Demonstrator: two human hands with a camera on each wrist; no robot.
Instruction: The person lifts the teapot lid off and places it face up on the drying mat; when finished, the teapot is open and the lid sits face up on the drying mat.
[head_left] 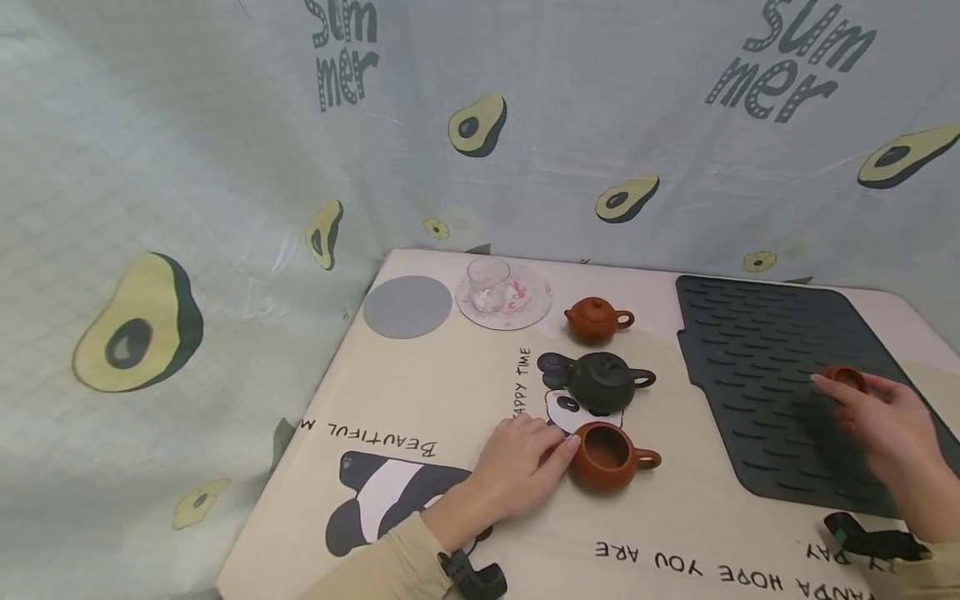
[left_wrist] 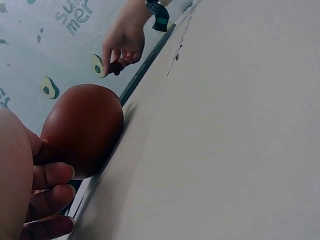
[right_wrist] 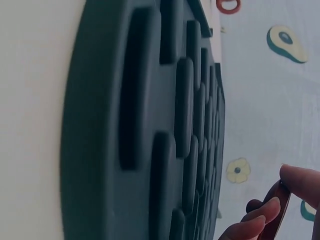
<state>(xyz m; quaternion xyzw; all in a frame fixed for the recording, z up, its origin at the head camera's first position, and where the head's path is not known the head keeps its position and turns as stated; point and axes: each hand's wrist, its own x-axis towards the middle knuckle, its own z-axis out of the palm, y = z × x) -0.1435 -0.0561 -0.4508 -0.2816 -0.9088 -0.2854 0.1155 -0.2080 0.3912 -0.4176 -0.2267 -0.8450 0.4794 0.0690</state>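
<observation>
A reddish-brown clay teapot (head_left: 604, 478) stands lidless on the printed tablecloth, its handle toward the right. My left hand (head_left: 517, 471) grips it at the left, where the fingers hide the spout; in the left wrist view its rounded body (left_wrist: 85, 127) shows beyond the curled fingers (left_wrist: 52, 197). Over the dark ridged mat (head_left: 780, 417), my right hand (head_left: 892, 417) pinches a small reddish-brown teapot lid (head_left: 847, 377) by its edge. The right wrist view shows that lid (right_wrist: 276, 217) edge-on, with its round knob, held clear of the mat.
Behind the lidless teapot stand a dark teapot (head_left: 600, 382) and a smaller reddish-brown teapot (head_left: 595, 322), both with lids on. At the back left are a clear glass (head_left: 489, 283) on a patterned round coaster (head_left: 536, 310) and a grey disc (head_left: 407, 307). A patterned curtain (head_left: 247, 150) borders the table.
</observation>
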